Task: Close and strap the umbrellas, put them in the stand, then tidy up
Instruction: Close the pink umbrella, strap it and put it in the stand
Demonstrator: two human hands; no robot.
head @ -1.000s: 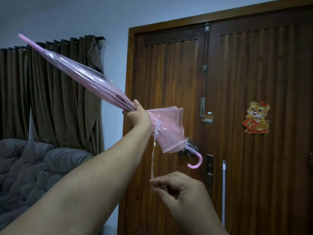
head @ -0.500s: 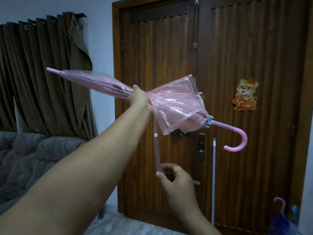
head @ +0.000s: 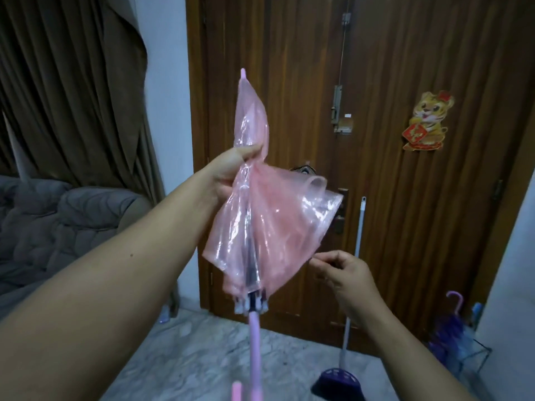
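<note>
Nearest me, the pink handle shaft (head: 254,351) of the umbrella runs down toward the person and out of the bottom of the view, with what looks like the hook's tip just left of it. The pink umbrella (head: 260,221) is held almost upright in the middle of the room, tip up, folded but not wrapped. Its clear pink plastic hangs in loose, glossy folds that balloon out to the right, and the rib ends sit bunched just above the shaft. The right hand (head: 344,273), low and to the right, has its thumb and fingers curled together beside the canopy's lower edge; it seems to pinch something thin there, probably the strap, though the strap itself is too faint to make out. Higher and farther, the left hand (head: 231,172) has its fingers wrapped round the umbrella's waist, squeezing the plastic against the ribs. My worry is the slack: if the strap goes round while that right-hand fold still billows, the plastic will bunch and the snap may not reach, or the slippery film could slide through the upper grip and spring open. On the floor to the right a purple dustpan (head: 338,383) stands with its pale pole against the wooden door (head: 405,198), and in the far right corner a purple umbrella (head: 451,322) already sits in the wire stand (head: 477,354). A tiger sticker (head: 425,120) is on the door; curtain and grey sofa lie far left.
</note>
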